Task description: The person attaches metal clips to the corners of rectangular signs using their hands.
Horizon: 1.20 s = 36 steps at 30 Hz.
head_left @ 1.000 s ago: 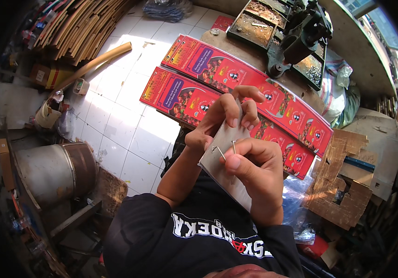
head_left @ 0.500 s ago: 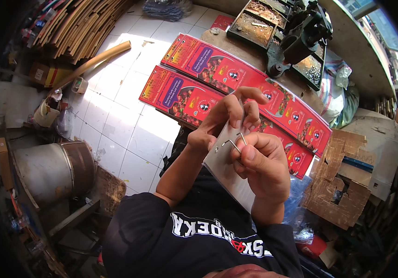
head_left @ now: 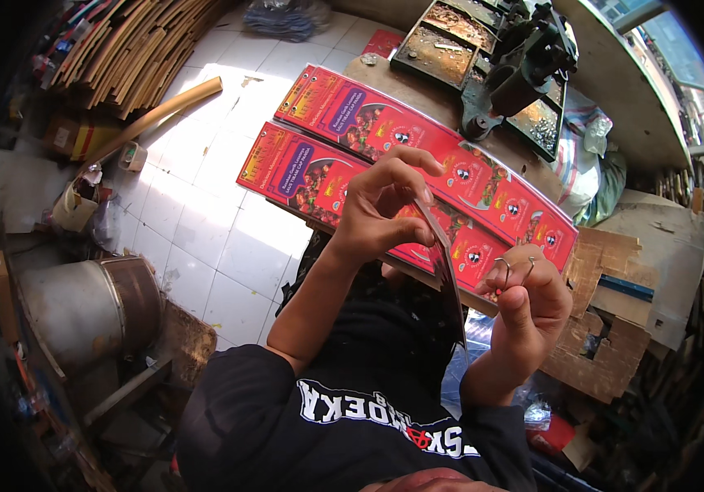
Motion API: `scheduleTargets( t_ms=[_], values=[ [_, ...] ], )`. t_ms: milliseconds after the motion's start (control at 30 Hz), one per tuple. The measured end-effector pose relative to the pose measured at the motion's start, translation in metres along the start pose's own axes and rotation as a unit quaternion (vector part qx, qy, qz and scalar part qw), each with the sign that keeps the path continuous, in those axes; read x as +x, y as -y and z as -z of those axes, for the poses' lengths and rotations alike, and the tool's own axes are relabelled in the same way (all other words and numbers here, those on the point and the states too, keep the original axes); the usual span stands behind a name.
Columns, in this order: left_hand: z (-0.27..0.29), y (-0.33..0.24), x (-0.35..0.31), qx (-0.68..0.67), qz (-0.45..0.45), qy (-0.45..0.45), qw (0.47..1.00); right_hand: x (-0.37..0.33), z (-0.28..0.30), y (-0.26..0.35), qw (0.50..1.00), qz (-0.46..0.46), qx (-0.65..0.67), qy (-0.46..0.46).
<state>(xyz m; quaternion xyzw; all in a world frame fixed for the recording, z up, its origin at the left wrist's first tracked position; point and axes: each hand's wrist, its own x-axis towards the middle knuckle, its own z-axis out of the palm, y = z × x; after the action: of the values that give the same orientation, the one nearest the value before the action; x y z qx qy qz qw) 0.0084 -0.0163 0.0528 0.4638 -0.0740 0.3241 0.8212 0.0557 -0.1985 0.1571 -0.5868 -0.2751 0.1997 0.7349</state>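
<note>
My left hand (head_left: pixel 386 201) pinches the top end of a thin, flat panel (head_left: pixel 449 279) between thumb and fingers. The panel hangs down almost edge-on in front of my body. To its right, apart from it, my right hand (head_left: pixel 535 307) is closed on a thin bent metal wire hook (head_left: pixel 507 269). Its curved ends stick out past the fingertips; the rest is hidden in the grip. Beneath both hands lie two rows of red printed panels (head_left: pixel 418 131), glossy and with small holes at the top corners.
A black hand press (head_left: pixel 520 82) stands beyond the panels beside a dark compartmented tray (head_left: pixel 436 53) of scraps. Worn brown board pieces (head_left: pixel 610 353) lie at right. On the left are a metal drum (head_left: pixel 73 303), a curved tan tube (head_left: pixel 167 113) and stacked brown strips (head_left: pixel 126 53).
My right hand has drawn away to the right with the wire hook. In my left hand, the panel has turned from showing its pale grey face to nearly edge-on.
</note>
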Motion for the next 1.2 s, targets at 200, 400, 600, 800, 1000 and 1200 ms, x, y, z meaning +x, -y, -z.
scheduleTargets(
  t_ms=[200,400,600,800,1000,1200],
  values=[
    [-0.012,-0.012,0.001,0.148,0.024,-0.135,0.979,-0.011,0.011,-0.016,0.953,0.18,-0.232,-0.075],
    [-0.016,-0.034,0.0,0.196,0.131,-0.133,0.963,0.002,-0.018,-0.049,0.973,0.097,-0.185,-0.099],
    [-0.016,-0.053,-0.002,0.157,0.2,-0.063,0.965,0.014,-0.035,-0.059,0.947,0.157,-0.253,-0.122],
    [-0.013,-0.052,-0.003,0.159,0.173,-0.029,0.972,0.014,-0.037,-0.061,0.93,0.195,-0.287,-0.119],
    [-0.014,-0.051,-0.001,0.164,0.156,-0.005,0.974,0.015,-0.039,-0.062,0.923,0.209,-0.297,-0.13],
    [-0.008,-0.052,-0.001,0.199,0.145,0.033,0.969,0.014,-0.04,-0.058,0.926,0.196,-0.297,-0.125]
  ],
)
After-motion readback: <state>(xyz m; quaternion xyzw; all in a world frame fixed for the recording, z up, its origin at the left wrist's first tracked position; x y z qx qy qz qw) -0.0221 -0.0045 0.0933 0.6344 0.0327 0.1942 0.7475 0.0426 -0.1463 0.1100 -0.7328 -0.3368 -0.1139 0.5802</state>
